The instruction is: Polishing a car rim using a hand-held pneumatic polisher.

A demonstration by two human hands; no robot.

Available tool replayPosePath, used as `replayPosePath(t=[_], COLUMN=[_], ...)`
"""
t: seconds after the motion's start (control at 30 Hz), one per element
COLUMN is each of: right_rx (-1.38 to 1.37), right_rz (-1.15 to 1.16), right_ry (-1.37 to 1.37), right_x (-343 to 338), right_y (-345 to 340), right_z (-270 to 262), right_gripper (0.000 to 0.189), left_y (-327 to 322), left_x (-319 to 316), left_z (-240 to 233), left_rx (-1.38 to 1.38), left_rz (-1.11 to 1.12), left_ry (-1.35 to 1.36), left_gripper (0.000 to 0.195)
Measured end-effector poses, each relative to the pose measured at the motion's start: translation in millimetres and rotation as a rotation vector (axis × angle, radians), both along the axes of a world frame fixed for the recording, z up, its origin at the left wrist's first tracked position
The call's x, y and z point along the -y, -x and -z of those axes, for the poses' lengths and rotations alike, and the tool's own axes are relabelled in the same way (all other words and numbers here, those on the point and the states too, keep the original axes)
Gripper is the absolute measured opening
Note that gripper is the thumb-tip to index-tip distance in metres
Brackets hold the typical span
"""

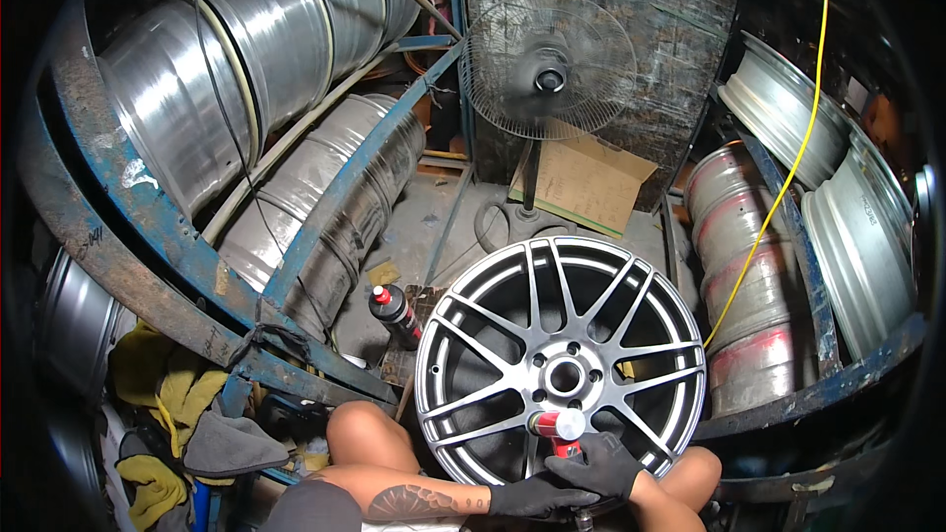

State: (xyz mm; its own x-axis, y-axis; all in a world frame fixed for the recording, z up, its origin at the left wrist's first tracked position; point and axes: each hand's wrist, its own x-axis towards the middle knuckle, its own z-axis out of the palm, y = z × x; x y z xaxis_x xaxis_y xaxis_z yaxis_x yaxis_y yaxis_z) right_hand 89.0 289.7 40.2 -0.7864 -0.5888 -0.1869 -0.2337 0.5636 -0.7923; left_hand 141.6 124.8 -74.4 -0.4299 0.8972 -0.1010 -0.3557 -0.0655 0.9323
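Observation:
A silver multi-spoke alloy wheel stands before me, face towards me, between my knees. My right hand, in a dark glove, is closed around the red body of a small power tool over the wheel's lower spokes. Its round pale head lies just below the hub; whether it touches the metal cannot be told. Just beneath, my gloved left hand reaches across from the left, fingers extended near the tool's lower end; its grip is unclear. A black bottle with a red cap stands left of the wheel.
Racks with blue metal frames hold barrel-shaped wheel rims on the left and more rims on the right. A pedestal fan stands ahead beside cardboard. A yellow hose hangs at right. Grey and yellow cloths lie lower left.

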Motion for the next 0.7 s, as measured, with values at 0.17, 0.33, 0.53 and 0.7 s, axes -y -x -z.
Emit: replayPosePath(t=[0.17,0.33,0.53,0.7], right_rx=[-0.003,0.015,0.018,0.03], right_rz=[0.03,0.02,0.015,0.036], right_ry=[-0.003,-0.007,-0.026,-0.028], right_x=[-5,0,-1,1], right_y=[-3,1,1,0], right_z=[5,-1,-5,-9], right_gripper=[0.035,0.04,0.038,0.039], left_y=[12,0,7,9], left_x=[-1,-4,-6,-3], left_z=[-45,5,-35,-43], left_rx=[0.073,-0.294,0.327,0.331], left_rz=[0.043,-0.03,0.008,-0.006], left_ry=[0.023,-0.041,-0.045,0.0], left_gripper=[0.047,0.048,0.046,0.045])
